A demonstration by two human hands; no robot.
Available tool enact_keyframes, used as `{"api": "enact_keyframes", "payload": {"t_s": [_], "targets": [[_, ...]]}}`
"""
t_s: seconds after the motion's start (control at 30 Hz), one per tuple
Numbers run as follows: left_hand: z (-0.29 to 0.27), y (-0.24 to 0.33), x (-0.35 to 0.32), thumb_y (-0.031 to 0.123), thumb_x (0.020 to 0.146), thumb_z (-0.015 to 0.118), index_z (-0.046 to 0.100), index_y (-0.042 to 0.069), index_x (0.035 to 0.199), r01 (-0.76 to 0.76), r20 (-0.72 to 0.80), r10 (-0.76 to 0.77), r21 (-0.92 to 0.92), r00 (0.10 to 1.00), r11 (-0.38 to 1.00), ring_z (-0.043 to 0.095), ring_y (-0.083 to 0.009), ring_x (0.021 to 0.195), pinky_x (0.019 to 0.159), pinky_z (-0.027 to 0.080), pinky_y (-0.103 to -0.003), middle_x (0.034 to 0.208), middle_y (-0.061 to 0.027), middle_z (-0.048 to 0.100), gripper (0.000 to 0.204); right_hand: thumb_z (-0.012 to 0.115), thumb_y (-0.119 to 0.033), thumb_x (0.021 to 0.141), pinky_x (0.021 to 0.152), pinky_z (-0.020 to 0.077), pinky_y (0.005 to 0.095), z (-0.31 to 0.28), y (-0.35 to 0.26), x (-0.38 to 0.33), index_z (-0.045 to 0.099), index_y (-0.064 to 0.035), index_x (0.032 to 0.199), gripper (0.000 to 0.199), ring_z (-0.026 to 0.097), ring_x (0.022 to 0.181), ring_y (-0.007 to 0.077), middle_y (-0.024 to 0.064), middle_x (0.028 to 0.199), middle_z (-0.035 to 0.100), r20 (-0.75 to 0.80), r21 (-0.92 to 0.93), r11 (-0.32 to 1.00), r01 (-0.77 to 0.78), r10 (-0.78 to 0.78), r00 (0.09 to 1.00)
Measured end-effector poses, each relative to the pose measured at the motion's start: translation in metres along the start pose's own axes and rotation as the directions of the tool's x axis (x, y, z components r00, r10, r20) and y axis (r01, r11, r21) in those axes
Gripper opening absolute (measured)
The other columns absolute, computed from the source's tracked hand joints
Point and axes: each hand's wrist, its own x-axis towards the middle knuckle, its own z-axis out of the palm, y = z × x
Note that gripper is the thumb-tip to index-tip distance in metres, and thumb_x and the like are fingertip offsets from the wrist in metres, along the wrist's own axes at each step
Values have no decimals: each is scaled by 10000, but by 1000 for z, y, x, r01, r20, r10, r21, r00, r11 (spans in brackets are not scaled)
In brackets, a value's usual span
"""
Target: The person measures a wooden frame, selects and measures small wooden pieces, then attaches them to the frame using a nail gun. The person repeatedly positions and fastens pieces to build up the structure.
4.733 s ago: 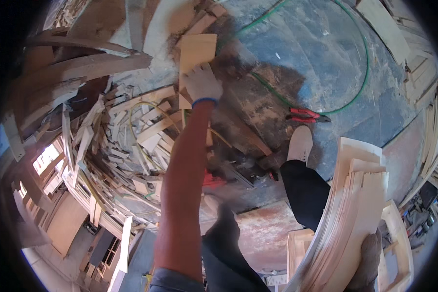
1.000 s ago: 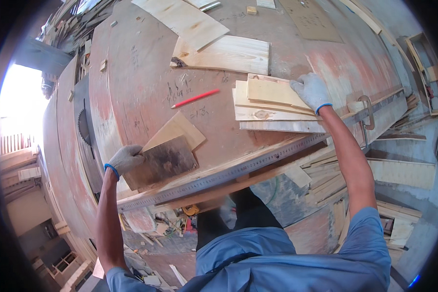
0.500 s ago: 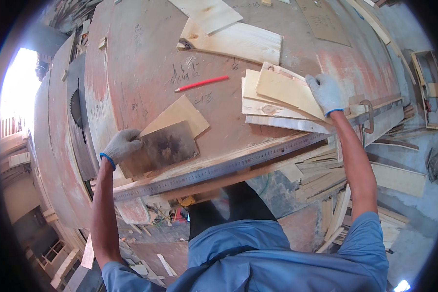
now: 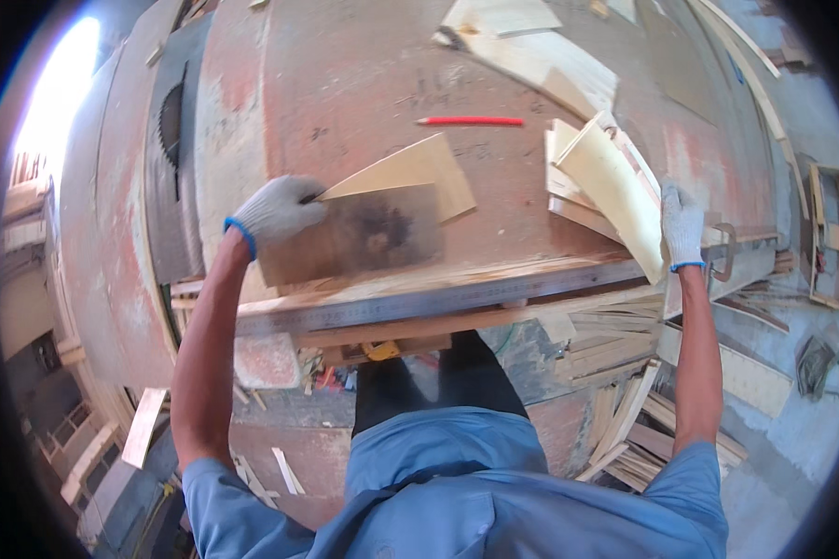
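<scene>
My left hand [image 4: 284, 212], in a grey-white glove with a blue cuff, has its thumb and fingers closed on the left end of a thin brown board [image 4: 373, 228] with a dark stain. Partly under this board lies a pale thin wooden sheet [image 4: 429, 177]. My right hand [image 4: 683, 224], gloved the same way, grips the edge of a thin pale yellowish board [image 4: 615, 191], which is raised and tilted. Behind and left of that one, a small stack of pale boards [image 4: 569, 177] rests on the worktable [image 4: 336, 88].
A red pencil [image 4: 471, 121] lies mid-table; more pale boards [image 4: 550, 70] are beyond it. A circular saw blade [image 4: 170, 126] protrudes at the left. Along the front edge runs a metal ruler [image 4: 438, 303]. Near its right end sits a clamp [image 4: 723, 252]. Wood offcuts [image 4: 615, 349] fill the space below.
My right hand has lifted and tilted the top board from the stack toward me. The whole scene has shifted right in the picture. My left hand still holds the stained board.
</scene>
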Motion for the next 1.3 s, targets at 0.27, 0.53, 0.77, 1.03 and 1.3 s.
{"api": "enact_keyframes", "payload": {"t_s": [0.27,0.53,0.77,1.03,1.3], "targets": [[-6,-23,3,417,1015,531,758,10,1088,113,54,-100,-431,994,895,694,-252,941,920,508,-409,968,-182,752,472,597,-523,1027,574,510,507,111,-243,-68,641,-90,708,540,675,621,390,186,677,659,341,-63,813,578,-527,778],[-15,7,-18,366,965,624,708,21,1228,-16,105,24,-79,994,997,720,-323,1049,947,540,-414,1111,-199,757,442,721,-351,873,804,546,505,202,-323,-125,719,-67,979,304,710,932,362,166,901,700,288,219,669,710,-739,608],[1,31,-50,226,911,682,671,59,1284,-176,-25,182,143,983,974,703,-420,1039,878,565,-482,1104,-214,735,408,776,-438,803,778,550,487,174,-318,-120,678,-74,925,396,718,844,364,151,868,720,433,91,614,784,-734,524],[7,73,-111,196,874,734,606,52,1360,-163,-214,232,296,949,941,629,-400,1214,1074,480,-510,1251,-204,675,522,879,-433,718,695,549,459,146,-311,-155,703,-88,938,446,689,796,335,130,828,691,496,92,618,780,-708,502],[37,81,-195,-90,895,566,477,-30,1519,-324,-825,-309,-489,473,810,573,-297,1354,1157,449,-435,1458,-185,585,634,853,-402,803,748,591,427,114,-299,-121,755,-79,1006,394,743,810,338,161,885,747,455,182,885,428,-462,762]]}}
